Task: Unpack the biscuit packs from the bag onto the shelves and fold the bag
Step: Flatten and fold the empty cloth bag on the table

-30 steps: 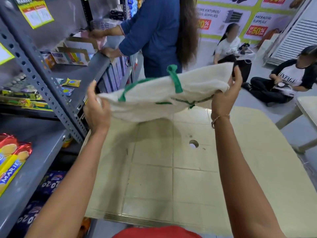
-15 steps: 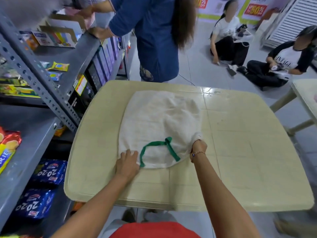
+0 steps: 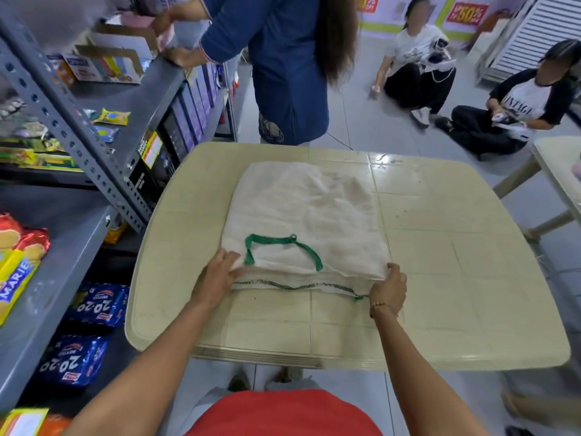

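Observation:
A white cloth bag with a green handle lies flat on the cream plastic table, its mouth toward me. My left hand pinches the near left corner of the bag's top layer. My right hand grips the near right corner. Biscuit packs sit on the grey shelves at left: red and yellow Marie packs on the middle shelf and blue 20-20 packs on the one below.
The grey metal shelf rack stands against the table's left edge. A person in blue works at the rack beyond the table. Two people sit on the floor at far right. A second table is at right.
The bag was held up in the air, then laid flat on the table. Both hands now hold its near corners, and the top layer is pulled back so the green-stitched lower edge shows.

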`<action>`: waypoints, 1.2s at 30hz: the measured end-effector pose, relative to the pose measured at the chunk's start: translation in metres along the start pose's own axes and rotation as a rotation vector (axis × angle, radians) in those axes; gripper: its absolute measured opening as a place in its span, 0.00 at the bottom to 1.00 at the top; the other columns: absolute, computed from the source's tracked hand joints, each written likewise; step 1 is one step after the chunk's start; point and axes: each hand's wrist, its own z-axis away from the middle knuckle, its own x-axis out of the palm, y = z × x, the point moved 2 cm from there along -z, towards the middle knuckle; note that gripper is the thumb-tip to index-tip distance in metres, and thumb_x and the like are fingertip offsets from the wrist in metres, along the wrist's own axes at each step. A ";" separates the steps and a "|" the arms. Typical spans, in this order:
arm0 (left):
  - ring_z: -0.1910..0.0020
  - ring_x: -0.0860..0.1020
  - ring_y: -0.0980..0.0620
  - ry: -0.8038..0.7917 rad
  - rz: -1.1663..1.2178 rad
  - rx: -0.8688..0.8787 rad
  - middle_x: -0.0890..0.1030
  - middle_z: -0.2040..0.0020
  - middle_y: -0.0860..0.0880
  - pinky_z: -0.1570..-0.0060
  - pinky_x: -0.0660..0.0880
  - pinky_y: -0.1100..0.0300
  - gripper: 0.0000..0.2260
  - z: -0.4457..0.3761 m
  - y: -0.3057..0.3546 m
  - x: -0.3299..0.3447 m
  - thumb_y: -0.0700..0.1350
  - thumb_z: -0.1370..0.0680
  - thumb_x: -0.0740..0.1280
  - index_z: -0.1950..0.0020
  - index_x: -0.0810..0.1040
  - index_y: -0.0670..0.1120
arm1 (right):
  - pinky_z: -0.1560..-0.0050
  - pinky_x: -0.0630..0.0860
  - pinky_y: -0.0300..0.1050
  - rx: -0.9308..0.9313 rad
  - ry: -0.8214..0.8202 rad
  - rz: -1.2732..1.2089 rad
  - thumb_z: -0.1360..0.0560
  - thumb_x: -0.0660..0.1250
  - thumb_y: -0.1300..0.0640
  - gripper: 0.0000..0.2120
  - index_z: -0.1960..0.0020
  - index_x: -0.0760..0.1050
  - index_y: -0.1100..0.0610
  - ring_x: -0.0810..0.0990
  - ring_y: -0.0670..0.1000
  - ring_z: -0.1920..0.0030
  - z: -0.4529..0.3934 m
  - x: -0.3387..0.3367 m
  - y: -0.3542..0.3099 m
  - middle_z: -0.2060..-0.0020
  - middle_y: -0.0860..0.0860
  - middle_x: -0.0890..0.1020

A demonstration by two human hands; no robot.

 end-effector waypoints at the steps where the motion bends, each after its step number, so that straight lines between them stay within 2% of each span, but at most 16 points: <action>1: 0.52 0.75 0.45 -0.037 -0.034 -0.012 0.74 0.48 0.43 0.55 0.74 0.55 0.14 0.006 -0.005 0.006 0.33 0.27 0.67 0.43 0.76 0.44 | 0.56 0.69 0.48 0.001 -0.031 0.042 0.29 0.54 0.72 0.24 0.37 0.68 0.57 0.76 0.62 0.53 0.007 0.003 0.010 0.41 0.60 0.72; 6: 0.56 0.72 0.45 0.248 0.140 -0.394 0.72 0.51 0.44 0.61 0.66 0.57 0.11 0.030 -0.041 -0.004 0.30 0.28 0.59 0.55 0.71 0.45 | 0.64 0.70 0.50 0.113 -0.039 -0.044 0.28 0.52 0.69 0.14 0.49 0.65 0.53 0.72 0.57 0.64 0.019 -0.002 0.051 0.50 0.62 0.76; 9: 0.59 0.74 0.45 0.239 0.288 -0.602 0.74 0.52 0.42 0.61 0.71 0.54 0.08 0.031 -0.046 -0.011 0.34 0.24 0.57 0.47 0.66 0.44 | 0.64 0.81 0.54 0.197 -0.234 -0.379 0.29 0.50 0.74 0.22 0.48 0.74 0.53 0.76 0.60 0.59 0.018 -0.003 0.053 0.50 0.58 0.77; 11: 0.64 0.78 0.44 0.153 0.476 -0.694 0.76 0.52 0.41 0.69 0.77 0.56 0.12 0.028 -0.045 -0.012 0.35 0.23 0.58 0.40 0.67 0.44 | 0.67 0.82 0.47 0.301 -0.418 -0.595 0.28 0.51 0.75 0.20 0.53 0.79 0.59 0.78 0.60 0.55 0.020 -0.006 0.050 0.53 0.57 0.78; 13: 0.72 0.80 0.45 0.069 0.731 -0.697 0.79 0.55 0.39 0.76 0.78 0.59 0.15 0.024 -0.046 -0.016 0.32 0.23 0.56 0.39 0.71 0.43 | 0.70 0.82 0.45 0.409 -0.578 -0.713 0.26 0.53 0.73 0.15 0.56 0.78 0.64 0.78 0.60 0.54 0.021 -0.012 0.049 0.55 0.60 0.79; 16: 0.75 0.80 0.51 -0.039 1.008 -0.649 0.80 0.60 0.39 0.73 0.79 0.63 0.15 0.019 -0.044 -0.029 0.31 0.22 0.55 0.42 0.77 0.38 | 0.58 0.83 0.50 0.545 -0.837 -0.893 0.27 0.57 0.68 0.13 0.46 0.74 0.66 0.82 0.61 0.53 0.017 -0.023 0.052 0.50 0.64 0.80; 18: 0.68 0.82 0.52 -0.065 1.172 -0.603 0.81 0.55 0.39 0.67 0.80 0.63 0.12 0.012 -0.038 -0.041 0.31 0.23 0.58 0.43 0.77 0.37 | 0.53 0.83 0.49 0.568 -0.945 -1.041 0.31 0.60 0.65 0.19 0.41 0.73 0.67 0.84 0.61 0.53 0.009 -0.029 0.050 0.49 0.64 0.82; 21: 0.55 0.83 0.49 -0.162 1.353 -0.483 0.81 0.48 0.40 0.55 0.81 0.61 0.13 -0.001 -0.029 -0.059 0.36 0.27 0.65 0.43 0.78 0.38 | 0.46 0.80 0.50 0.576 -1.006 -1.149 0.24 0.60 0.54 0.21 0.41 0.76 0.71 0.81 0.63 0.44 -0.003 -0.035 0.045 0.45 0.66 0.81; 23: 0.53 0.83 0.47 -0.231 1.350 -0.501 0.83 0.48 0.41 0.53 0.82 0.57 0.13 -0.007 -0.026 -0.063 0.44 0.24 0.66 0.43 0.79 0.38 | 0.51 0.83 0.46 0.551 -1.015 -1.020 0.21 0.57 0.46 0.25 0.46 0.80 0.67 0.82 0.59 0.45 -0.010 -0.035 0.042 0.47 0.63 0.83; 25: 0.54 0.81 0.47 -0.205 1.129 -0.555 0.83 0.50 0.42 0.58 0.81 0.59 0.14 -0.009 -0.034 -0.059 0.48 0.22 0.65 0.46 0.79 0.38 | 0.60 0.83 0.42 0.462 -0.974 -0.729 0.22 0.60 0.47 0.21 0.49 0.83 0.63 0.85 0.54 0.52 -0.013 -0.035 0.041 0.50 0.58 0.85; 27: 0.52 0.77 0.48 -0.201 0.830 -0.553 0.79 0.47 0.41 0.60 0.77 0.62 0.09 -0.005 -0.046 -0.053 0.41 0.24 0.69 0.46 0.78 0.39 | 0.67 0.81 0.40 0.372 -0.878 -0.460 0.24 0.66 0.59 0.07 0.50 0.81 0.61 0.84 0.53 0.57 -0.013 -0.033 0.046 0.48 0.58 0.83; 29: 0.49 0.74 0.49 -0.288 0.663 -0.537 0.76 0.45 0.42 0.65 0.73 0.65 0.14 0.001 -0.058 -0.045 0.32 0.27 0.69 0.43 0.76 0.42 | 0.71 0.76 0.39 0.316 -0.806 -0.283 0.26 0.63 0.71 0.08 0.56 0.77 0.60 0.79 0.52 0.61 -0.010 -0.031 0.052 0.49 0.61 0.79; 31: 0.50 0.76 0.47 -0.357 0.670 -0.589 0.78 0.46 0.42 0.64 0.76 0.62 0.21 0.007 -0.067 -0.039 0.28 0.29 0.69 0.39 0.72 0.43 | 0.71 0.73 0.41 0.298 -0.827 -0.113 0.27 0.62 0.73 0.10 0.58 0.74 0.59 0.74 0.51 0.64 -0.003 -0.028 0.052 0.52 0.60 0.77; 33: 0.55 0.80 0.47 -0.395 0.667 -0.626 0.80 0.51 0.44 0.62 0.79 0.57 0.18 0.012 -0.066 -0.035 0.29 0.29 0.71 0.43 0.73 0.41 | 0.66 0.76 0.43 0.251 -0.883 0.196 0.28 0.65 0.65 0.03 0.57 0.75 0.59 0.76 0.53 0.63 0.004 -0.025 0.040 0.56 0.58 0.77; 34: 0.57 0.81 0.49 -0.418 0.665 -0.630 0.81 0.53 0.46 0.65 0.80 0.57 0.14 0.013 -0.065 -0.033 0.31 0.30 0.72 0.47 0.75 0.41 | 0.62 0.77 0.45 0.208 -0.848 0.364 0.28 0.66 0.61 0.04 0.54 0.75 0.60 0.78 0.55 0.60 0.005 -0.024 0.028 0.55 0.58 0.78; 36: 0.58 0.81 0.52 -0.449 0.662 -0.583 0.81 0.54 0.48 0.67 0.80 0.59 0.13 0.012 -0.057 -0.029 0.33 0.30 0.73 0.52 0.75 0.45 | 0.56 0.76 0.48 0.149 -0.611 0.476 0.27 0.62 0.60 0.15 0.42 0.72 0.63 0.79 0.61 0.51 -0.002 -0.017 0.000 0.42 0.63 0.74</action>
